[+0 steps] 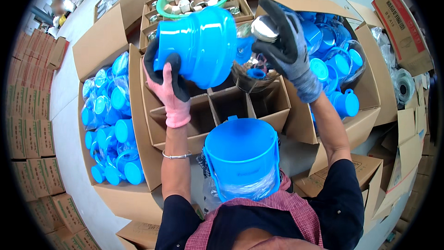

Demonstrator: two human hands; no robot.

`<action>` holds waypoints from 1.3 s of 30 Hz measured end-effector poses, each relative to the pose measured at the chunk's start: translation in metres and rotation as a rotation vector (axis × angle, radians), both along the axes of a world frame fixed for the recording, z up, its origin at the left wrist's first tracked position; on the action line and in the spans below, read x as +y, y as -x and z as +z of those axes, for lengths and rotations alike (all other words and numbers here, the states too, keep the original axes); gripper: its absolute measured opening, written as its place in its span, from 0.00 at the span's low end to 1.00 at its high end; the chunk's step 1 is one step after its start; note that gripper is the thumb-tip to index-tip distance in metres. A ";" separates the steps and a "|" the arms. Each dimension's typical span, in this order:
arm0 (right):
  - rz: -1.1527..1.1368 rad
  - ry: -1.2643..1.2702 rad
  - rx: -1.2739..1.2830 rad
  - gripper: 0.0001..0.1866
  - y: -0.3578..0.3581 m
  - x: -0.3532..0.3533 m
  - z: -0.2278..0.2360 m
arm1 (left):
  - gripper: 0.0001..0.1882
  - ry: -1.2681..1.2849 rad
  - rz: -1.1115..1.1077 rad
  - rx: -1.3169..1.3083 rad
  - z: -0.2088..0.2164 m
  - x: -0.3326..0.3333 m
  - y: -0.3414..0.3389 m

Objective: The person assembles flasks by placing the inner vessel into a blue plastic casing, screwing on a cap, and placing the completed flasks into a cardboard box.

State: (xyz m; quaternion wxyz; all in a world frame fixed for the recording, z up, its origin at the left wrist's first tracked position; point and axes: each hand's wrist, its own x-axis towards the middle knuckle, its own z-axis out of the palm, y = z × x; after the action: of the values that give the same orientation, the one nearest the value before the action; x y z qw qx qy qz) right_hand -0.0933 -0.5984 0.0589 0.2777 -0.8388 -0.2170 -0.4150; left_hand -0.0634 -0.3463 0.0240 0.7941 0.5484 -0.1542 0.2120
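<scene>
My left hand (167,85), in a pink glove with black fingers, is closed around a glossy blue stepped plastic housing (199,46) tilted on its side. In my right hand (293,48), in a grey-blue glove with black fingers, a round silver metal cap (265,28) is pinched close to the housing's wide end. Below both hands sits a divided cardboard carton (231,104). A dark bowl-like container (254,83) with small blue parts rests on its far right cells. Nearer my body stands an upright blue bucket (243,143) with a handle and clear plastic wrap around its lower part.
A green basin (167,16) of small white and brown caps sits beyond the carton. Open boxes at left (138,125) and right (370,83) hold several blue plastic parts, some bagged. Stacked cartons (34,143) line the far left; flattened cardboard (407,157) stands at right.
</scene>
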 end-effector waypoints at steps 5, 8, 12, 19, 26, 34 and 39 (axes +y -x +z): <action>0.128 -0.506 0.064 0.29 0.003 0.004 -0.039 | 0.36 0.082 -0.277 -0.104 0.032 -0.050 -0.009; 0.036 -0.653 0.115 0.25 0.009 0.003 -0.055 | 0.40 -0.035 -0.258 -0.151 0.026 -0.058 -0.003; -0.209 -0.372 0.016 0.24 -0.005 -0.013 -0.058 | 0.51 -0.329 -0.071 -0.407 0.012 -0.062 0.000; 0.357 -1.204 0.619 0.19 -0.042 -0.046 -0.090 | 0.50 -0.484 -0.070 -0.420 0.007 -0.053 -0.010; -0.004 -0.407 0.594 0.20 -0.053 -0.043 -0.196 | 0.50 -0.595 -0.008 -0.408 0.016 -0.057 -0.009; 0.000 -0.414 0.582 0.23 -0.039 -0.032 -0.200 | 0.53 -0.627 -0.010 -0.339 0.011 -0.066 0.000; -0.010 -0.411 0.578 0.25 -0.034 -0.034 -0.202 | 0.60 -0.596 -0.274 -0.224 0.014 -0.059 -0.007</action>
State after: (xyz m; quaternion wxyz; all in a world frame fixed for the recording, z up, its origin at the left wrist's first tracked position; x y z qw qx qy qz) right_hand -0.0591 -0.6326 -0.1431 0.4886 -0.8492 -0.0371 -0.1971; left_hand -0.0569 -0.4053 0.0381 0.5984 0.7037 -0.3675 0.1080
